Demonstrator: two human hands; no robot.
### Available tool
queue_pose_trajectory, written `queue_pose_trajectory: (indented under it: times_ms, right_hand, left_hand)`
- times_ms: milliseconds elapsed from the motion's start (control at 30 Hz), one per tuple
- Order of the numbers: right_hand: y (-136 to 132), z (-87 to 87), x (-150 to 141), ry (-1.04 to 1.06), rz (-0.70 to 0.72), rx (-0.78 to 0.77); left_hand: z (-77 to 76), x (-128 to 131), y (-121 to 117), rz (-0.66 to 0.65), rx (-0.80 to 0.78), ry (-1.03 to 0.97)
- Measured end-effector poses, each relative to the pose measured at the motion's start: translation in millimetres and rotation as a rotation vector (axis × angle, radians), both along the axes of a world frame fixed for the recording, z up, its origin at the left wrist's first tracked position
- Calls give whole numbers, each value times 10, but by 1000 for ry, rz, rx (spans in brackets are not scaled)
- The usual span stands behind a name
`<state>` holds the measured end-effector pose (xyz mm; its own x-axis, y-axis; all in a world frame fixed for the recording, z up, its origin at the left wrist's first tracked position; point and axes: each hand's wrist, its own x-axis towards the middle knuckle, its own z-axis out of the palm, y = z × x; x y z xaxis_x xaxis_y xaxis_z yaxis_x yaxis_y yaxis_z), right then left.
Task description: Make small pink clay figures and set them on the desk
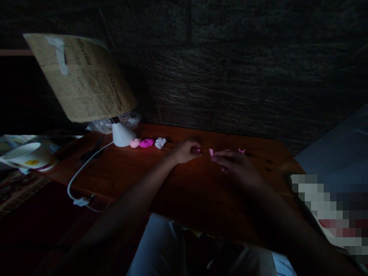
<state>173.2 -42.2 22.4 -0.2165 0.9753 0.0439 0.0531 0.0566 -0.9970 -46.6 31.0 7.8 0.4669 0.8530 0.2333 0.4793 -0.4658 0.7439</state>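
Note:
My left hand (pixel 185 151) rests low over the wooden table (pixel 195 191) with its fingers curled around a small pink piece (pixel 196 151), partly hidden by them. My right hand (pixel 235 165) pinches a thin, light pink piece of what looks like modelling clay (pixel 211 152) between thumb and fingertips. A gap separates the two hands. Just beyond the right hand lies a small, thin pink scrap (pixel 242 151). To the left, three soft lumps sit in a row: a peach-pink lump (pixel 135 143), a magenta lump (pixel 147 143) and a whitish lump (pixel 160 143).
A lamp with a newspaper-print shade (pixel 83 76) and white base (pixel 122 135) stands at the left, its white cord (pixel 75 172) hanging over the table edge. A printed mug (pixel 33 156) is farther left. Behind the table rises a dark textured wall (pixel 201 76).

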Motion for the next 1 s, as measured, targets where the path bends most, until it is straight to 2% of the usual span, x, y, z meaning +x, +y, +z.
queue_pose_trajectory:
  times_ms: [67,200,333,433,600,800,1000]
  right_hand:
    - [-13,29,-14,50,-1,-17]
    - [-35,84,-24,96,-20,-12]
    - [-45,115,-36,121,-33,-11]
    - [-48,122,-46,140,-35,4]
    - [-51,126,-41,166,-84,25]
    - [-49,124,-36,110,-105,69]
    - [-56,124,-28,36,-152,145]
  left_hand:
    - [43,48,-39,-15,-88,-176]
    - [115,178,-146,-132,-383,-490]
    - [100,301,-232,-213,-505,-713]
    - [74,353,-260,-239,-578,-792]
    - [84,380,-286,-224,-551,-823]
    - [76,404,-313,-149,-468,-759]
    - [78,411,-315,-174,-462,-743]
